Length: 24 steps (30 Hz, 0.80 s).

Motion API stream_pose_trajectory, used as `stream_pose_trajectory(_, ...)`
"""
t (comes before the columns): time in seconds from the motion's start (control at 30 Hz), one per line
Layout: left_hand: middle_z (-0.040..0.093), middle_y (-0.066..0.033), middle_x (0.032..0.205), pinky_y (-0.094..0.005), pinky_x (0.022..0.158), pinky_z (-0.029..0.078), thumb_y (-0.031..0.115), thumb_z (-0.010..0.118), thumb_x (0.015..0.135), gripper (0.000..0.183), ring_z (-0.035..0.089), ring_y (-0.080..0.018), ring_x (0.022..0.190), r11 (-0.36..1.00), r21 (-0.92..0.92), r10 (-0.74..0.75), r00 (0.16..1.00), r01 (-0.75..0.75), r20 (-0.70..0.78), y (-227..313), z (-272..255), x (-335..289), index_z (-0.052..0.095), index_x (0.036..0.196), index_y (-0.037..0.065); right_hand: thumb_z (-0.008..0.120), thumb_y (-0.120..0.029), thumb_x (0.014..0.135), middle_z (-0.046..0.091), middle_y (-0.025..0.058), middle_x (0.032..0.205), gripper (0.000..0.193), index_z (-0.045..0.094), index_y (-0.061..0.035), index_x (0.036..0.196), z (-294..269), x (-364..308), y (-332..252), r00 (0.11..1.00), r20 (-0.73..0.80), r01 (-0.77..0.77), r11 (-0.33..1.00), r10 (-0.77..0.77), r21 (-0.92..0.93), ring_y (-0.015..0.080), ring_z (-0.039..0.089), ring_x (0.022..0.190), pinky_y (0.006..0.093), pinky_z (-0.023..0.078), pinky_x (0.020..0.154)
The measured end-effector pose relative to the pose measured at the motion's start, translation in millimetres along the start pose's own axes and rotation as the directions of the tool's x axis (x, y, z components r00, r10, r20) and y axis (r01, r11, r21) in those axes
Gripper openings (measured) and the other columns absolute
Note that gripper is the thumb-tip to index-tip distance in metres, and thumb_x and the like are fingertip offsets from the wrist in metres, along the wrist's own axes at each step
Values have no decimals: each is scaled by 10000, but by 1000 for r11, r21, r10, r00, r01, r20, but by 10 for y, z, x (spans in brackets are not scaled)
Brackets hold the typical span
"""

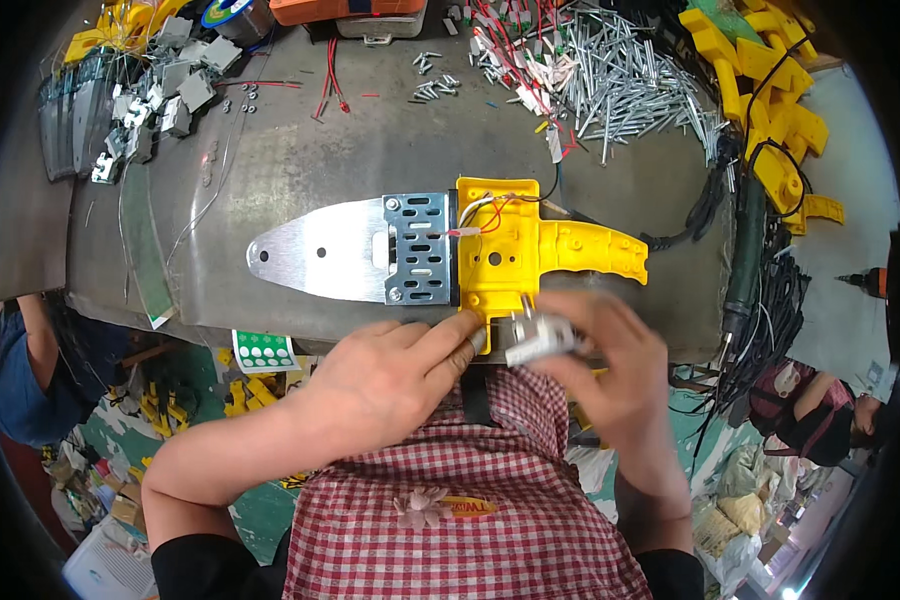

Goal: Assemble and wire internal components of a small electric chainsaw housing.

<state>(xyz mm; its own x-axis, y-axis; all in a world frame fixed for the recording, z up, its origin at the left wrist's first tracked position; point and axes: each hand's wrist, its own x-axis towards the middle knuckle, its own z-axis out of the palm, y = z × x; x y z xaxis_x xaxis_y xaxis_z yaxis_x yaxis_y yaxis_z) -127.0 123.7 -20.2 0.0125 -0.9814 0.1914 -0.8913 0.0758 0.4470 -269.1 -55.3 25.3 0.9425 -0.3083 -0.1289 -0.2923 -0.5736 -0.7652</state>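
A yellow plastic housing half [560, 245] lies hollow side up at the table's near edge, its handle pointing right. A slotted metal bracket [417, 250] joins it to a flat, pointed silver plate [315, 235] on the left. White and red wires [488, 208] run inside the housing. My left hand [390, 375] has its fingers closed on the housing's near edge. In my right hand [610, 350], blurred by motion, is a small grey-white block-shaped part with metal prongs [542, 340], held just in front of the housing.
Long screws [620, 80] and red-wired parts [515, 50] are heaped at the back right. Grey boxy parts [175, 95] and a solder spool [235, 18] sit back left. Yellow housings [770, 90] are piled far right, near a green tool [745, 265]. Other people sit at both sides.
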Motion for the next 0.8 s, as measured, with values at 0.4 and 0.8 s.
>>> stream_pose_trajectory(0.4,531,-147,1183,-311,603,514,157,668,662,459,607,-212,644,986,-1,-166,982,167,90,152,-51,-7,587,1079,-18,706,-175,765,551,82,1008,434,586,-148,1181,-231,408,283,803,494,306,941,-335,142,282,567,965,346,478,806)
stream_pose_trajectory(0.8,532,-153,1159,-280,607,504,173,582,717,345,597,-174,703,980,165,-141,975,113,173,239,-50,24,616,1001,-18,811,-274,676,598,91,824,499,575,-59,1061,130,319,94,993,-66,-120,905,102,-408,217,581,717,322,455,636)
